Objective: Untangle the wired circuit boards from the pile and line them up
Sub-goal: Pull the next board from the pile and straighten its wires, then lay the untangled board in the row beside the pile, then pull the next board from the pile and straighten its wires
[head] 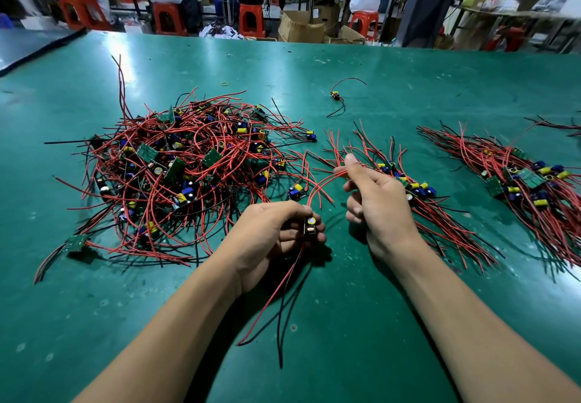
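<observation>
Left hand (270, 236) grips board (310, 225); right hand (377, 201) pinches wires (325, 181).

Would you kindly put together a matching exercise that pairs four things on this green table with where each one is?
Things:
1. tangled pile
2. circuit board with dangling wires
3. lone circuit board
4. yellow rubber band

Places:
A. alone, far middle of the table
B. spread over the table's left side
C. gripped in the left hand
D. just past the pile's far edge

Pairs: 1-B; 2-C; 3-A; 4-D
</observation>
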The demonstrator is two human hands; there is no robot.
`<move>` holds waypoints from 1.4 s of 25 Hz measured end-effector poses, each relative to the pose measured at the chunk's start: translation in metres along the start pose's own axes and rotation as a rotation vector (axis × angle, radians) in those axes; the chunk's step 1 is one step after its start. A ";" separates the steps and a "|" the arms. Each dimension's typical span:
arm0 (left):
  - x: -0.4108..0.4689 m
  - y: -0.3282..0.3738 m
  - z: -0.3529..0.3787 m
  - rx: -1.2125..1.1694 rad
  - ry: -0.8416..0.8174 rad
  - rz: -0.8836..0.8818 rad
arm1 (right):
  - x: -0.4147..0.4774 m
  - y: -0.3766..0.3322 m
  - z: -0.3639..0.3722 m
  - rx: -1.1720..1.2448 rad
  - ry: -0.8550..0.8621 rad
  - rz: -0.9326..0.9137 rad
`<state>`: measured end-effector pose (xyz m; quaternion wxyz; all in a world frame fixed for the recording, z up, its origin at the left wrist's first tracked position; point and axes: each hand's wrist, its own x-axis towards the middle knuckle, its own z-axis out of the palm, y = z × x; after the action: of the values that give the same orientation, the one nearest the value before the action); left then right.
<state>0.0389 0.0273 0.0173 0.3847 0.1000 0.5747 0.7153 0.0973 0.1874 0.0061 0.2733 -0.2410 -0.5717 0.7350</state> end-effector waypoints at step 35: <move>0.007 0.004 -0.002 -0.027 -0.050 -0.055 | -0.010 0.005 0.005 -1.153 -0.289 -0.376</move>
<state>0.0310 0.0306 0.0177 0.4199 0.0968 0.5578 0.7093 0.1010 0.1758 0.0024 0.1436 -0.1430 -0.9405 0.2727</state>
